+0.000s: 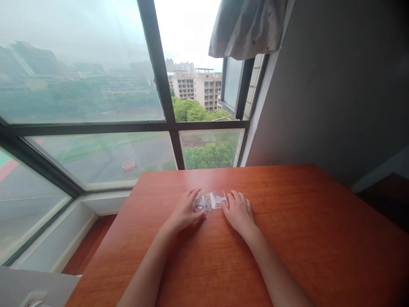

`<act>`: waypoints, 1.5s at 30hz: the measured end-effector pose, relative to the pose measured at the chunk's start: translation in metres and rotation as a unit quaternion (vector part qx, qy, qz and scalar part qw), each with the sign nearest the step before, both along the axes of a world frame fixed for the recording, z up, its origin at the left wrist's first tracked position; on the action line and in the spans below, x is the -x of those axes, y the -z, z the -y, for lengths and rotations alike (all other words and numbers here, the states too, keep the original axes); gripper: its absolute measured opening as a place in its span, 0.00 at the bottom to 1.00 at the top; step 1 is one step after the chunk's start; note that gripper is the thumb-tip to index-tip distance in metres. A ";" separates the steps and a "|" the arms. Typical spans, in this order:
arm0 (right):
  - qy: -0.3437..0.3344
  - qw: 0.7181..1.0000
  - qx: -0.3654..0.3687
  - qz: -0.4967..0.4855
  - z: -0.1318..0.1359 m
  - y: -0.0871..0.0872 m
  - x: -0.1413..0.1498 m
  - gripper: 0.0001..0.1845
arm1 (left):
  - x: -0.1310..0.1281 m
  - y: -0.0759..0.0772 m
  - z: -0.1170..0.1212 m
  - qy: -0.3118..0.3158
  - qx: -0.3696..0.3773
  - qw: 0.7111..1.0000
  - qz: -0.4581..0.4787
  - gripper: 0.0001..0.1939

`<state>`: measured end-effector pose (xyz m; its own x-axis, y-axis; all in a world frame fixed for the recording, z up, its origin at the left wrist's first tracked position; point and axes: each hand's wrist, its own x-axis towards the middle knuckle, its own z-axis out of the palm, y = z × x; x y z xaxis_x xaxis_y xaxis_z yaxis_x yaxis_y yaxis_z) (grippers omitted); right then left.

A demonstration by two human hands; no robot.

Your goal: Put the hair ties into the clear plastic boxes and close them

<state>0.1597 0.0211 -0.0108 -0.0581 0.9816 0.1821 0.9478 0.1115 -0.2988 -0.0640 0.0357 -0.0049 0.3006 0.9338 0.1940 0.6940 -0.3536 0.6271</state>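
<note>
A small clear plastic case [209, 200] with several coloured round compartments lies flat on the reddish wooden table [287, 238], near its far edge. My left hand [185, 209] rests against the case's left end, fingers loosely curled around that side and the thumb at its near corner. My right hand [238, 209] lies palm down on the table just right of the case, fingers stretched forward, fingertips touching the case's right end.
A large window [96, 106] with dark frames stands right behind the table's far edge. A grey wall [335, 85] runs along the right, a bunched curtain [249, 25] hangs above. The floor drops away left of the table.
</note>
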 end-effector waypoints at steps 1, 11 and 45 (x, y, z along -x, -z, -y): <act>-0.009 1.000 -0.001 -0.001 0.001 0.000 0.000 0.20 | 0.000 0.000 0.001 -0.003 -0.001 1.000 -0.010 0.40; -0.059 0.978 -0.042 -0.193 -0.005 0.013 0.006 0.26 | -0.002 0.005 -0.001 -0.018 -0.029 0.999 -0.029 0.39; -0.253 0.958 0.010 -0.131 0.006 -0.012 -0.001 0.29 | -0.008 0.001 0.006 0.072 0.036 0.996 0.048 0.38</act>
